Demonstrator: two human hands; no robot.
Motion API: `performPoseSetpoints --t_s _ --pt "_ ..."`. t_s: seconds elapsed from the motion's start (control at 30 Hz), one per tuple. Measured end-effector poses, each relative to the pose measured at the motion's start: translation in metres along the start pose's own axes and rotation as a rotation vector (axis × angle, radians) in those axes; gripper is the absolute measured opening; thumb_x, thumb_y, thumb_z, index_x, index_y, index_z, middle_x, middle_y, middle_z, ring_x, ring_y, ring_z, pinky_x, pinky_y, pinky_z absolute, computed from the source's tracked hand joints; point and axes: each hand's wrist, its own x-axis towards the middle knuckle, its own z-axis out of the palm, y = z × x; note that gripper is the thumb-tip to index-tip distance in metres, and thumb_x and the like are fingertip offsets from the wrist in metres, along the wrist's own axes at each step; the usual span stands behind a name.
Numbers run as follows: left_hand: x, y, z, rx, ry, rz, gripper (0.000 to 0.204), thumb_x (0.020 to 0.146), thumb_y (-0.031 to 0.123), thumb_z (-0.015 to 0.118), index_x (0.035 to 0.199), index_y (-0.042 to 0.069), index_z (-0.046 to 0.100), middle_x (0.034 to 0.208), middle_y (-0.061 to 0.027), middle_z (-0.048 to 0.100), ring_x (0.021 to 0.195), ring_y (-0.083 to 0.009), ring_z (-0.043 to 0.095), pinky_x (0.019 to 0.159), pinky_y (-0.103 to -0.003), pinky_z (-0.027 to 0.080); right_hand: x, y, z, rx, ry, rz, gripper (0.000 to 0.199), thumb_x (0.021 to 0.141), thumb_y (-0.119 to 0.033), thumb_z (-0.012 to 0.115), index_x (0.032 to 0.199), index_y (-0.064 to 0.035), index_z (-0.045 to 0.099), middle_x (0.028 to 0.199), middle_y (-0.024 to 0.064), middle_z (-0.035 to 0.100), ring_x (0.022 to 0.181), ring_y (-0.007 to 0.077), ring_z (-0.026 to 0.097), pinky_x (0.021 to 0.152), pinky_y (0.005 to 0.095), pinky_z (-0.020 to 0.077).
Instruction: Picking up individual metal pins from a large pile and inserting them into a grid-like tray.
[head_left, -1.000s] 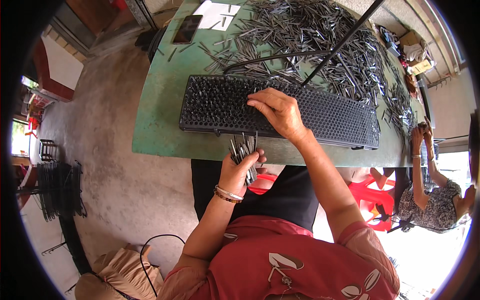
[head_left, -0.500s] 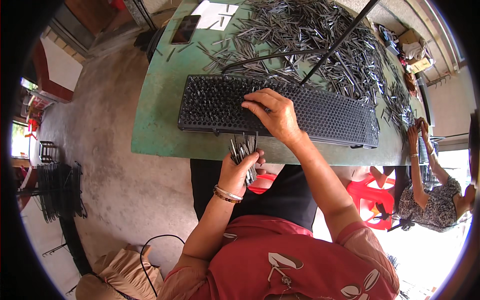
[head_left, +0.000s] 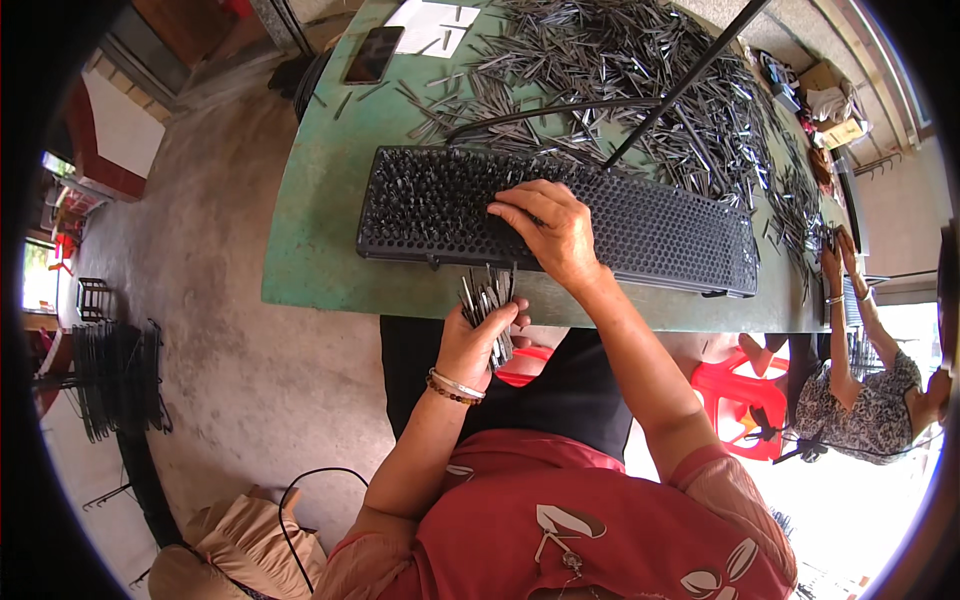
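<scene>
Half filled: black tray [head_left: 640, 225], left end stocked, right end bare.
Left hand [head_left: 480, 335]: fingers clasp pin bundle [head_left: 487, 300].
Right hand [head_left: 550, 225]: fingers pressed together, planting on tray.
Left over: pin heap [head_left: 640, 70] along table [head_left: 310, 240] far edge.

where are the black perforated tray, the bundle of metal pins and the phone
black perforated tray [head_left: 660, 225], head view, bare right half
bundle of metal pins [head_left: 487, 300], head view, upper ends above left hand
phone [head_left: 372, 55], head view, screen middle

You've got: 1 black perforated tray [head_left: 640, 225] on green surface [head_left: 320, 230]. 1 bundle of metal pins [head_left: 487, 305], count unreadable. Loose pins [head_left: 640, 70] on surface: too many to count. 1 phone [head_left: 372, 55]. 1 red stool [head_left: 745, 395]. 1 other person [head_left: 860, 400].
</scene>
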Motion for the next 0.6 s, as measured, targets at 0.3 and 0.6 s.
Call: performPoseSetpoints --t_s 0.3,0.6 --pt "-0.003 0.005 0.006 0.005 -0.037 0.006 0.021 0.085 0.004 0.06 0.105 0.001 0.055 0.093 -0.0107 0.065 0.075 -0.0164 0.063 0.058 -0.03 0.055 0.002 -0.011 -0.012 -0.158 -0.022 -0.081 0.014 0.074 -0.012 0.073 0.087 -0.0072 0.07 0.088 0.0047 0.063 0.079 0.0209 0.06 0.071 0.0325 0.0453" --pt "-0.003 0.011 0.013 0.035 -0.082 0.134 0.023 0.087 0.006 0.057 0.109 0.0 0.055 0.096 -0.0097 0.064 0.079 -0.0176 0.064 0.06 -0.032 0.057 -0.022 -0.036 -0.04 0.606 -0.432 0.704 0.019 0.083 -0.014 0.069 0.089 0.0041 0.067 0.077 0.0045 0.063 0.068 0.0068 0.057 0.059 0.0223 0.0453"
